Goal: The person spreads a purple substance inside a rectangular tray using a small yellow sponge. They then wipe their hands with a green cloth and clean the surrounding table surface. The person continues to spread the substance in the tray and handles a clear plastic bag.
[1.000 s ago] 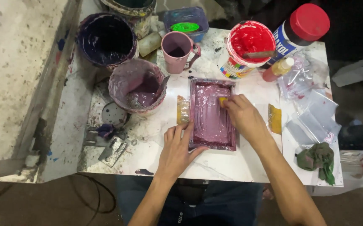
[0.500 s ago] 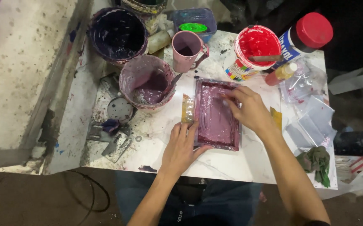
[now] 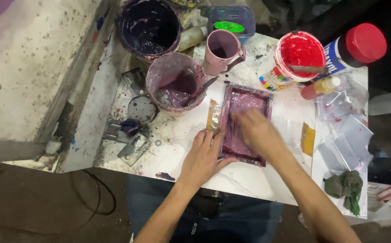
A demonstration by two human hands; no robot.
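Nearest, my left hand point(image 3: 203, 159) lay flat on the white marble-patterned table point(image 3: 249, 180), fingers pressed together along the near left corner of the rectangular tray point(image 3: 245, 123), thumb hooked at its near edge. That tray sat mid-table, its shallow well coated in streaky, wet mauve paint. My right hand point(image 3: 257, 130) was down inside it, blurred, so I could not tell whether the fingers were spread or pinching anything. A strip of yellowish tape point(image 3: 213, 115) lay against the tray's left rim, another yellow strip point(image 3: 307, 139) to the right. A crumpled green rag point(image 3: 346, 188) and clear plastic bags point(image 3: 346, 135) lay at the right edge. Farther off stood a paint-caked round bucket point(image 3: 176, 83) of purple sludge, a pink mug point(image 3: 223, 46), a tub of glossy red paint point(image 3: 290, 60) and a red-capped bottle point(image 3: 355, 47). Farthest, a dark purple bucket point(image 3: 149, 26). Left, a speckled, stained concrete ledge point(image 3: 33, 67); below, dark floor.
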